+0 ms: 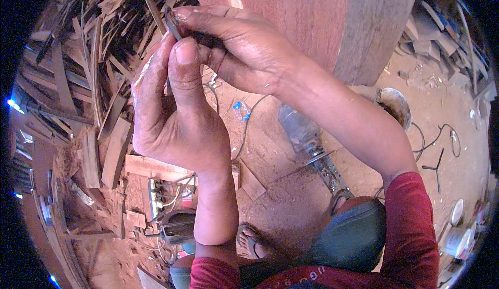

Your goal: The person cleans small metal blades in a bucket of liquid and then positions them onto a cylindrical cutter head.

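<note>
My left hand (182, 112) is raised in front of me, its thumb and fingers closed on a small dark flat strip (173, 24). My right hand (254, 47) reaches over from the right and pinches the same strip near its upper end. The two hands touch, and the strip's lower part is hidden between the fingers. Whether the strip is metal or wood I cannot tell.
A pile of scrap wood (99, 44) fills the left side. Ahead stands a large reddish wooden panel (306, 18). A bucket (400, 107), a loose cable (247, 127), a power strip (154, 195) and an offcut board (252, 180) are on the dusty ground.
</note>
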Demonstrator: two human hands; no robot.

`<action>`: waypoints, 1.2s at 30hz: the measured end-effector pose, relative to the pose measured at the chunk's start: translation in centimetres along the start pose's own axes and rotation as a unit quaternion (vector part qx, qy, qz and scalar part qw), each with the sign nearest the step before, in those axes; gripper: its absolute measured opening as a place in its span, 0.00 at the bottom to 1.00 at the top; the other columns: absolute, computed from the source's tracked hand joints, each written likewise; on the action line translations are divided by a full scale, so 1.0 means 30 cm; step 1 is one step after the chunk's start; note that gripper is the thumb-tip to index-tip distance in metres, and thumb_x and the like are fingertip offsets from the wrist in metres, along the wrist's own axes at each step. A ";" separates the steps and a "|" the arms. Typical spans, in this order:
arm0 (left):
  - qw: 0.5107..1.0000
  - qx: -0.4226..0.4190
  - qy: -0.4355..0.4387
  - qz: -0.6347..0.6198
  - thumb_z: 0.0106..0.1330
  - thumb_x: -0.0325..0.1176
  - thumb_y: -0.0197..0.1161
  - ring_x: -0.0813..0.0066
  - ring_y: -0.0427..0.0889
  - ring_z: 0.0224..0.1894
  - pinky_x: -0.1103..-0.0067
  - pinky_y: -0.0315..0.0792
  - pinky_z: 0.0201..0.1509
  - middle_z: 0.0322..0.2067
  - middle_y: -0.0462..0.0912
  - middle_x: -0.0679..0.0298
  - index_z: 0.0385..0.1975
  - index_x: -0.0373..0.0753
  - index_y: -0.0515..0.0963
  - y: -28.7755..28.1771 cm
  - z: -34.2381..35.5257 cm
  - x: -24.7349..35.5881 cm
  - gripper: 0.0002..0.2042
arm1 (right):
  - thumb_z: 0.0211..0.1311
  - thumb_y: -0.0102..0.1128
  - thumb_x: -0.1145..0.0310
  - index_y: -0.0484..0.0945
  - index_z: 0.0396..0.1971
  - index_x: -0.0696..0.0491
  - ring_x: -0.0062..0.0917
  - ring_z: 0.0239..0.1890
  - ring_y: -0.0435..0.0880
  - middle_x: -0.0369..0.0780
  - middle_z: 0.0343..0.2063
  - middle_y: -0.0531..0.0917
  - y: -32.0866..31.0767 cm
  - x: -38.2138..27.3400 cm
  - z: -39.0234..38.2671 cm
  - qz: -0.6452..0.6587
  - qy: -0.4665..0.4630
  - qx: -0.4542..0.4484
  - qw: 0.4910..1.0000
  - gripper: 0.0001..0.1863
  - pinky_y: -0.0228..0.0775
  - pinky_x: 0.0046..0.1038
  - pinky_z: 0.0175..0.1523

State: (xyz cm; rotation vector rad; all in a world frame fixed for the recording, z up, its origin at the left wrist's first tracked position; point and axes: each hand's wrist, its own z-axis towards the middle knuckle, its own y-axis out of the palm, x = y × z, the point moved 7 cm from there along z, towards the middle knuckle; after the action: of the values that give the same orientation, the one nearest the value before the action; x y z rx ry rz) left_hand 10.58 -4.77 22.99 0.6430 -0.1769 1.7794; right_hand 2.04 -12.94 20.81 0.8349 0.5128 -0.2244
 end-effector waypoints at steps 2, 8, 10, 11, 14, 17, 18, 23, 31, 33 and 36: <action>1.000 0.002 0.009 0.026 0.59 0.23 0.64 0.73 0.80 0.39 0.80 0.74 0.45 0.37 0.82 0.56 0.38 0.28 0.80 -0.010 0.003 0.013 0.09 | 0.64 0.53 0.69 0.77 0.40 0.60 0.19 0.38 0.80 0.39 0.35 0.81 0.005 0.005 0.001 0.000 -0.005 0.012 1.000 0.11 0.75 0.19 0.46; 0.995 0.014 0.070 0.066 0.62 0.28 0.61 0.74 0.81 0.33 0.83 0.75 0.38 0.33 0.83 0.55 0.38 0.26 0.78 0.000 -0.006 0.029 0.10 | 0.64 0.54 0.68 0.76 0.41 0.60 0.19 0.38 0.80 0.39 0.35 0.81 0.012 -0.015 -0.015 -0.008 -0.004 0.022 1.000 0.12 0.75 0.19 0.46; 0.997 0.006 0.047 0.057 0.60 0.25 0.63 0.72 0.81 0.37 0.81 0.74 0.43 0.36 0.82 0.55 0.38 0.28 0.79 -0.001 -0.008 0.031 0.09 | 0.64 0.54 0.68 0.76 0.41 0.60 0.19 0.38 0.80 0.39 0.35 0.81 0.006 -0.016 -0.017 -0.014 -0.004 0.029 0.999 0.11 0.75 0.19 0.46; 0.998 0.002 0.035 0.054 0.59 0.24 0.64 0.71 0.80 0.39 0.79 0.74 0.46 0.38 0.82 0.56 0.37 0.28 0.79 -0.005 -0.009 0.029 0.09 | 0.64 0.54 0.68 0.76 0.41 0.60 0.19 0.38 0.80 0.39 0.35 0.81 0.006 -0.013 -0.018 -0.015 -0.004 0.032 0.999 0.11 0.75 0.20 0.46; 0.999 0.010 0.022 0.041 0.62 0.26 0.62 0.72 0.80 0.39 0.78 0.75 0.44 0.37 0.82 0.56 0.39 0.28 0.78 -0.012 -0.012 0.019 0.09 | 0.64 0.54 0.68 0.75 0.39 0.60 0.21 0.37 0.81 0.40 0.35 0.81 0.003 -0.026 -0.020 -0.023 -0.021 0.057 0.998 0.11 0.76 0.22 0.45; 0.985 0.100 -0.120 -0.076 0.65 0.29 0.58 0.73 0.80 0.38 0.78 0.77 0.41 0.36 0.81 0.57 0.40 0.30 0.76 -0.031 -0.002 -0.034 0.10 | 0.64 0.55 0.68 0.74 0.38 0.60 0.25 0.37 0.82 0.42 0.34 0.81 -0.012 -0.071 -0.034 -0.072 -0.083 0.080 0.991 0.10 0.77 0.24 0.44; 0.977 0.083 -0.152 -0.123 0.66 0.31 0.57 0.73 0.80 0.37 0.78 0.78 0.40 0.35 0.81 0.57 0.40 0.30 0.75 -0.024 0.006 -0.076 0.10 | 0.64 0.55 0.68 0.74 0.38 0.60 0.26 0.37 0.83 0.42 0.33 0.81 -0.017 -0.095 -0.046 -0.094 -0.109 0.086 0.986 0.10 0.78 0.25 0.44; 0.889 -0.006 -0.312 -0.334 0.68 0.33 0.53 0.74 0.80 0.34 0.79 0.77 0.39 0.33 0.80 0.60 0.39 0.33 0.75 0.005 0.027 -0.269 0.09 | 0.54 0.66 0.71 0.80 0.31 0.62 0.17 0.32 0.81 0.41 0.28 0.83 0.098 -0.124 -0.146 -0.341 -0.212 0.120 0.908 0.09 0.75 0.18 0.37; 0.875 -0.070 -0.320 -0.358 0.68 0.31 0.53 0.76 0.80 0.33 0.82 0.75 0.38 0.32 0.80 0.61 0.38 0.34 0.75 0.037 0.011 -0.291 0.08 | 0.51 0.66 0.76 0.81 0.28 0.60 0.22 0.33 0.83 0.41 0.29 0.83 0.144 -0.148 -0.192 -0.430 -0.311 0.082 0.843 0.05 0.76 0.21 0.41; 0.882 -0.073 -0.318 -0.341 0.68 0.31 0.53 0.77 0.80 0.33 0.83 0.75 0.37 0.32 0.80 0.62 0.37 0.34 0.75 0.050 0.009 -0.287 0.08 | 0.51 0.66 0.76 0.81 0.28 0.60 0.23 0.33 0.83 0.42 0.29 0.82 0.149 -0.158 -0.201 -0.434 -0.326 0.070 0.837 0.05 0.77 0.21 0.41; 0.883 -0.079 -0.318 -0.335 0.68 0.31 0.54 0.76 0.80 0.33 0.82 0.76 0.36 0.33 0.81 0.60 0.38 0.33 0.76 0.061 0.006 -0.270 0.08 | 0.51 0.66 0.76 0.81 0.26 0.60 0.23 0.32 0.83 0.42 0.30 0.82 0.148 -0.169 -0.213 -0.429 -0.350 0.076 0.830 0.04 0.77 0.22 0.40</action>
State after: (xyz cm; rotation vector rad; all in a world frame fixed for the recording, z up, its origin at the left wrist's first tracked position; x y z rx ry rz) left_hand 10.34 -12.24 19.40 1.0102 -0.4770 0.8345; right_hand -2.78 -5.25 22.74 0.5619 0.1336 -1.3695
